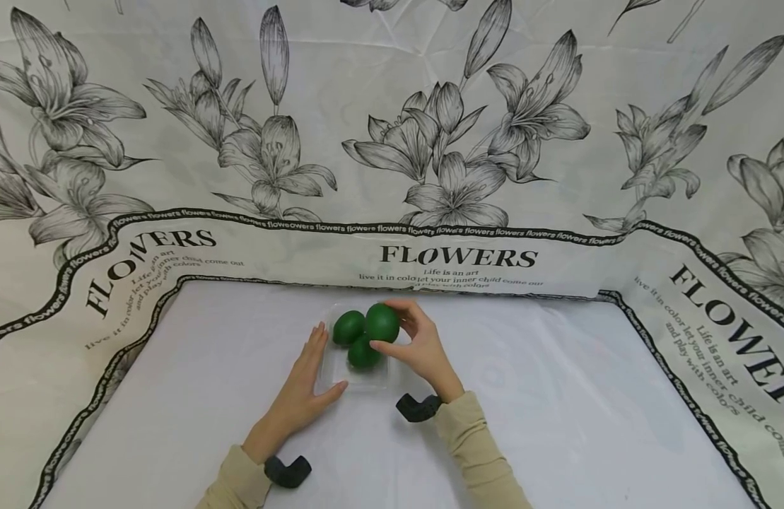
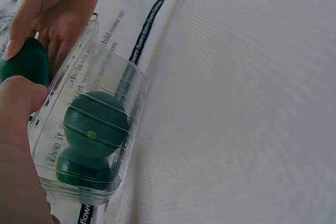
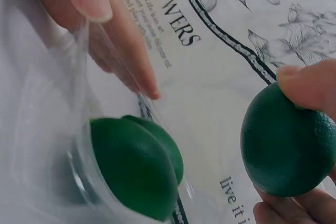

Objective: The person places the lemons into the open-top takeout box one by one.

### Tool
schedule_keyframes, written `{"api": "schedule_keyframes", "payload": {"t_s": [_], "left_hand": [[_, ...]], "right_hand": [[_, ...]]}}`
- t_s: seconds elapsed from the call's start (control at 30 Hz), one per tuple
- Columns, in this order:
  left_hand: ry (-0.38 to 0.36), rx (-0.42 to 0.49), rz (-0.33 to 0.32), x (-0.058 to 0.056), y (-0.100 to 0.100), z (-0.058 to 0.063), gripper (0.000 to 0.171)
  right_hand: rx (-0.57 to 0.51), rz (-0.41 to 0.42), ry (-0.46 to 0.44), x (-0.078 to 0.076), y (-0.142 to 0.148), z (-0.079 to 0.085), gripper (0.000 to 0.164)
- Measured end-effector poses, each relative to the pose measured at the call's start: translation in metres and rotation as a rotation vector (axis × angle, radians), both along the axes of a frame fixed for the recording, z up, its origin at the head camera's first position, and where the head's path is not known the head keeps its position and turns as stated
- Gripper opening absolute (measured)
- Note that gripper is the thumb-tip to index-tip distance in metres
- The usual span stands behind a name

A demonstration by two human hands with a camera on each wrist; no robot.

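Observation:
My right hand (image 1: 423, 346) pinches a smooth, dark green lime (image 1: 382, 323) between thumb and fingers. It holds the lime over the far right part of a clear plastic container (image 1: 366, 382). Two more green limes, one farther back (image 1: 348, 327) and one nearer (image 1: 363, 353), lie in that container and show through its ribbed wall in the left wrist view. Along the container's left side rest the straight fingers of my left hand (image 1: 302, 385), its thumb spread at the near edge. The right wrist view shows the held lime (image 3: 286, 142) apart from the two in the container.
A white cloth (image 1: 557, 396) covers the table under the container. Behind it and at the sides rises a curtain (image 1: 458, 258) printed with flowers and lettering. Dark curved pieces sit at the left wrist (image 1: 288, 472) and the right wrist (image 1: 418, 408).

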State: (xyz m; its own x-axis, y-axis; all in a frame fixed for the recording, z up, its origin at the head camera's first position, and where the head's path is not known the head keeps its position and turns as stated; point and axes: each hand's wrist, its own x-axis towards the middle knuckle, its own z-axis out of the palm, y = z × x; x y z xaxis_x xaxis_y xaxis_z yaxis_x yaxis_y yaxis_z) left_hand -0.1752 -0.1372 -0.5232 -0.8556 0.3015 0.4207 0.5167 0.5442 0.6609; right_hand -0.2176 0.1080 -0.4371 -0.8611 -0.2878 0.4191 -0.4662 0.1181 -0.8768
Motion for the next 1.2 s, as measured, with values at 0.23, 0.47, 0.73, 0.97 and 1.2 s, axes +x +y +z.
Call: {"api": "schedule_keyframes", "payload": {"t_s": [0.23,0.47,0.73,0.97,1.2], "left_hand": [[-0.001,-0.003,0.002,0.001,0.001,0.0,0.096],[0.047,-0.006,-0.005,0.001,0.0,-0.001,0.094],[0.046,0.004,-0.013,0.001,-0.001,0.0,0.097],[0.065,-0.008,-0.025,0.0,-0.002,-0.002,0.098],[0.047,-0.012,-0.032,0.0,-0.002,-0.001,0.1]], "right_hand": [[0.063,0.032,-0.026,0.009,-0.018,-0.003,0.065],[0.172,0.054,0.031,0.016,-0.034,-0.011,0.064],[0.309,0.085,0.033,0.019,-0.043,-0.02,0.068],[0.407,0.098,0.125,0.018,-0.045,-0.024,0.067],[0.443,0.1,0.147,0.019,-0.046,-0.023,0.067]]}}
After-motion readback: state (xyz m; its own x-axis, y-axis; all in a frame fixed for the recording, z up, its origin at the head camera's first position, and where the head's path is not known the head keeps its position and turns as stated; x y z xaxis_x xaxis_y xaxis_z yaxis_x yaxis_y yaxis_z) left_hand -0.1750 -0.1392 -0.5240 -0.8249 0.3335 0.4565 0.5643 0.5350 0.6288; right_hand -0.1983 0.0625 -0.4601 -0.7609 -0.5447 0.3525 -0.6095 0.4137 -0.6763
